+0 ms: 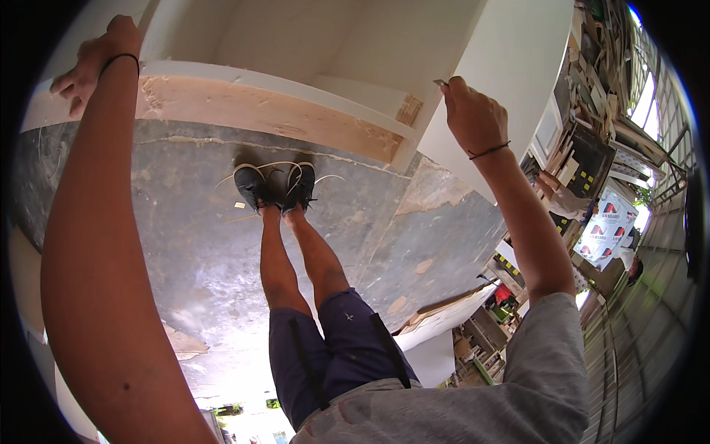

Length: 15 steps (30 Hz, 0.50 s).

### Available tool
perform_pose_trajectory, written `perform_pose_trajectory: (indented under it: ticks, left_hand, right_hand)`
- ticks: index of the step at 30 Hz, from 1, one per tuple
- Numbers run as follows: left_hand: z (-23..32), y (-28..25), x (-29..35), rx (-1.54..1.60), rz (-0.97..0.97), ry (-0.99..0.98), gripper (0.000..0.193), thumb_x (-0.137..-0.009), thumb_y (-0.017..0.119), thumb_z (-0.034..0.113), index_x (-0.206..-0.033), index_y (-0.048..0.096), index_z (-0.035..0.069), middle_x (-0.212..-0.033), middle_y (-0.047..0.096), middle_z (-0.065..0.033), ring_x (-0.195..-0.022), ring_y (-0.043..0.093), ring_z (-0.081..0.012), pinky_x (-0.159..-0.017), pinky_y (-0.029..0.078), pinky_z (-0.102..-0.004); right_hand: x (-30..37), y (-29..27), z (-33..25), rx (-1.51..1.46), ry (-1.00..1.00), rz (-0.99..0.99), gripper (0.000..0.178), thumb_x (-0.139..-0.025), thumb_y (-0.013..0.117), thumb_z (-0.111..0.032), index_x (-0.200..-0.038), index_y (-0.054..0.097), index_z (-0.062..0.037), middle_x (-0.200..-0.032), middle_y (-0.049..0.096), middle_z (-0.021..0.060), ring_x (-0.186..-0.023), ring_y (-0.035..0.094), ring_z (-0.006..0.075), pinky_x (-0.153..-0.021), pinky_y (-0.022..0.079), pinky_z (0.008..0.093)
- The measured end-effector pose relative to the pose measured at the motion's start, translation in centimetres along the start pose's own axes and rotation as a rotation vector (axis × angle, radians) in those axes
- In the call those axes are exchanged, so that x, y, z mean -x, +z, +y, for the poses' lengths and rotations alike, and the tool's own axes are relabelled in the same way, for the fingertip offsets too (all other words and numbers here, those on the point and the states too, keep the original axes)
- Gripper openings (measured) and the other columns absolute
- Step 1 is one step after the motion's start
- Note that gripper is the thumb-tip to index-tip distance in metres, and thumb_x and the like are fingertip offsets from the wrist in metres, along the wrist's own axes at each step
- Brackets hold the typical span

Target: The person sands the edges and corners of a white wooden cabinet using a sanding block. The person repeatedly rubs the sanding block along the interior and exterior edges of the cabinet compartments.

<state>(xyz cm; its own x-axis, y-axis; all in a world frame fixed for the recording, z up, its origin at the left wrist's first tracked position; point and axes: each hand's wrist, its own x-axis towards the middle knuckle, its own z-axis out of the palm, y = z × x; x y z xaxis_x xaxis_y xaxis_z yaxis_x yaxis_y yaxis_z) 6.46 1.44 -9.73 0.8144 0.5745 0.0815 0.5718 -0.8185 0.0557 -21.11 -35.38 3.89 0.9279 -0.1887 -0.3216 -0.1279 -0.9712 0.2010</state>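
Observation:
A large pale cabinet frame stands in front of me, with a raw wooden board along its bottom front. My right hand is closed in a pinch at the cabinet's right front edge. Between its thumb and fingers a small flat metal piece pokes out; most of it is hidden in the grip. At the far left, my left hand is by the cabinet's left upright, its fingers apart and nothing seen in them. Whether its palm touches the upright I cannot tell.
My shoes are on the grey, patched concrete floor, close to the bottom board. Thin strips of trim lie around them. Stacked boards and scrap wood fill the right side, beside the cabinet's white side panel.

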Motion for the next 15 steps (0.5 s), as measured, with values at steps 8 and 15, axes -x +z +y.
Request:
perform_pose_trajectory:
  ticks: [8,15]
  left_hand:
    - [-0.1,0.1,-0.9,-0.036,0.158,-0.041,0.054,-0.064,0.058,0.048,-0.096,0.069,0.006,-0.133,0.027,-0.0284,-0.113,0.035,-0.0352,-0.101,0.021,-0.0563]
    - [-2.5,7.7,-5.8,0.303,0.140,-0.110,0.071,-0.071,0.046,0.054,-0.123,0.058,0.008,-0.138,0.021,-0.0406,-0.130,0.012,-0.0539,-0.100,0.009,-0.0703]
  right_hand:
    - [2.6,0.7,-1.4,0.116,-0.211,-0.073,0.015,-0.090,0.052,-0.024,-0.082,0.052,-0.0105,-0.064,0.062,0.0057,-0.059,0.064,0.0227,-0.050,0.050,0.0359]
    - [2.4,-1.1,-2.0,0.140,-0.193,-0.208,0.015,-0.091,0.049,-0.021,-0.086,0.053,-0.0081,-0.064,0.063,0.0079,-0.057,0.064,0.0269,-0.050,0.051,0.0387]
